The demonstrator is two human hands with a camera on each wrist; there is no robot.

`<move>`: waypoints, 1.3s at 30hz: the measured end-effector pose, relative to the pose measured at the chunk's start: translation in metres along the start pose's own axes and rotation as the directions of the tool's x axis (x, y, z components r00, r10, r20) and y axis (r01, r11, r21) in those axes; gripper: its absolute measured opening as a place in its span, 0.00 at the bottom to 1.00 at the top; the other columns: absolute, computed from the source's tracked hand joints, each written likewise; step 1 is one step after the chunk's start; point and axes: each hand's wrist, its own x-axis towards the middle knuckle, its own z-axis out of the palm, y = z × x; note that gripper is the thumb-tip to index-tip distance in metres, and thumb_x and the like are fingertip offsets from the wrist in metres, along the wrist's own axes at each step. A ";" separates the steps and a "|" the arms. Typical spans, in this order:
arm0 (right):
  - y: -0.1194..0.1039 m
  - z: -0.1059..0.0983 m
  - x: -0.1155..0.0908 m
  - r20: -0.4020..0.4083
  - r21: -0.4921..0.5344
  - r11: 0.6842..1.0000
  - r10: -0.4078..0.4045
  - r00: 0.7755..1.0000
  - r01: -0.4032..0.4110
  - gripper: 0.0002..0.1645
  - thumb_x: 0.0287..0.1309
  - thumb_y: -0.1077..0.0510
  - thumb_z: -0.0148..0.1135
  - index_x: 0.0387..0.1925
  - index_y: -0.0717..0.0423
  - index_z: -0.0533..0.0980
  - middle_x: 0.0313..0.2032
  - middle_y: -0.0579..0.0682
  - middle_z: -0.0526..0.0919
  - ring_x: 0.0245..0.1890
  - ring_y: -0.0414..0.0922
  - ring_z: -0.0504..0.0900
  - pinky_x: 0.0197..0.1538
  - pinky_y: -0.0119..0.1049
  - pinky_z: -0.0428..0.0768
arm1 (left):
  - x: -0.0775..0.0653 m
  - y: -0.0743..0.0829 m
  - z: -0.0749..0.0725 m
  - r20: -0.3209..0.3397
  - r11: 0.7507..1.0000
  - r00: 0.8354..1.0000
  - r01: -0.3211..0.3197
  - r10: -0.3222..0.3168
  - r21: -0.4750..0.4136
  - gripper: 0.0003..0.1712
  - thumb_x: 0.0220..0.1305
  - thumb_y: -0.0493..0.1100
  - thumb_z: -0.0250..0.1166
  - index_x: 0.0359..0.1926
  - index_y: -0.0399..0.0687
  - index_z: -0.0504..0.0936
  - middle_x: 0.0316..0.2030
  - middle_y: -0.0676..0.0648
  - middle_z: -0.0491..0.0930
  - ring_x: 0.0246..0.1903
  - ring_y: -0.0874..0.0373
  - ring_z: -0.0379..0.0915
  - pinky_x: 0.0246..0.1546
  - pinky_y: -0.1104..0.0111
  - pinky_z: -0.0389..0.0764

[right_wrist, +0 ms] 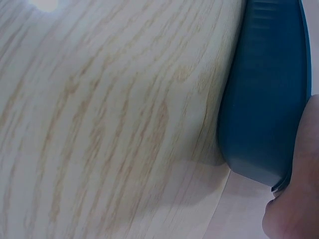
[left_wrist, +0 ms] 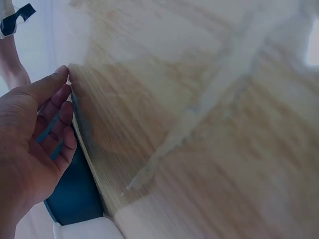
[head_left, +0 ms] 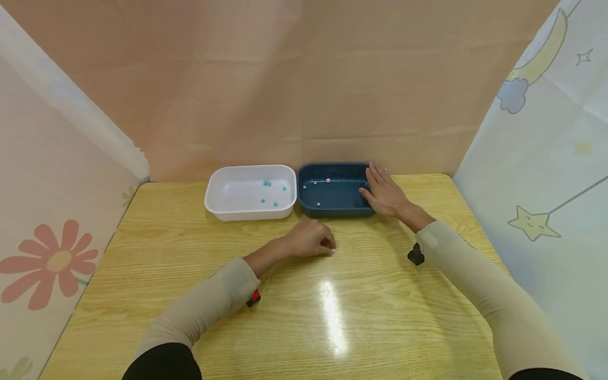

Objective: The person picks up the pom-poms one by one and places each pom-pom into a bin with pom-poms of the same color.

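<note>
In front of the dark blue tray (head_left: 337,212), my left hand (head_left: 309,238) pinches a tiny pale pink bead (head_left: 333,251) between thumb and fingertips, low over the table. The left wrist view shows thumb and index finger meeting, the other fingers loosely bent. My right hand (head_left: 386,195) rests on the blue tray's right end, fingers straight along the rim and thumb over the inside. Several pink beads (head_left: 328,180) lie in the blue tray's left part. Beside it on the left stands a white tray (head_left: 237,216) with several teal beads (head_left: 265,183).
Both trays stand at the back of the wooden table (head_left: 380,316), near a tan backdrop (head_left: 228,105). A black object (head_left: 416,255) is by the right sleeve. A red and black object (head_left: 254,298) shows at the left cuff. Printed sheets flank the table.
</note>
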 end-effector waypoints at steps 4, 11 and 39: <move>0.000 0.000 0.000 -0.003 -0.003 1.000 0.002 1.000 -0.002 0.44 0.87 0.44 0.35 0.82 0.73 0.38 0.83 0.67 0.31 0.84 0.62 0.30 0.83 0.58 0.32 | 0.001 -0.001 0.002 0.001 1.000 1.000 0.011 -0.011 -0.004 0.04 0.69 0.49 0.75 0.40 0.58 0.94 0.33 0.62 0.87 0.32 0.70 0.76 0.36 0.74 0.75; 0.000 0.001 0.001 -0.007 -0.003 1.000 0.001 1.000 -0.001 0.44 0.87 0.44 0.35 0.82 0.73 0.38 0.83 0.67 0.31 0.84 0.62 0.30 0.83 0.57 0.32 | 0.002 -0.002 0.003 0.007 1.000 1.000 0.012 -0.012 -0.005 0.04 0.69 0.50 0.74 0.40 0.58 0.94 0.33 0.62 0.87 0.32 0.70 0.76 0.36 0.74 0.75; 0.001 0.003 0.000 -0.028 0.003 1.000 -0.005 1.000 0.005 0.44 0.86 0.45 0.37 0.82 0.74 0.40 0.83 0.68 0.33 0.84 0.63 0.32 0.83 0.58 0.34 | -0.001 0.000 -0.035 -0.169 0.998 0.986 -0.001 -0.010 -0.066 0.05 0.70 0.48 0.74 0.42 0.56 0.94 0.33 0.59 0.88 0.31 0.69 0.78 0.29 0.75 0.77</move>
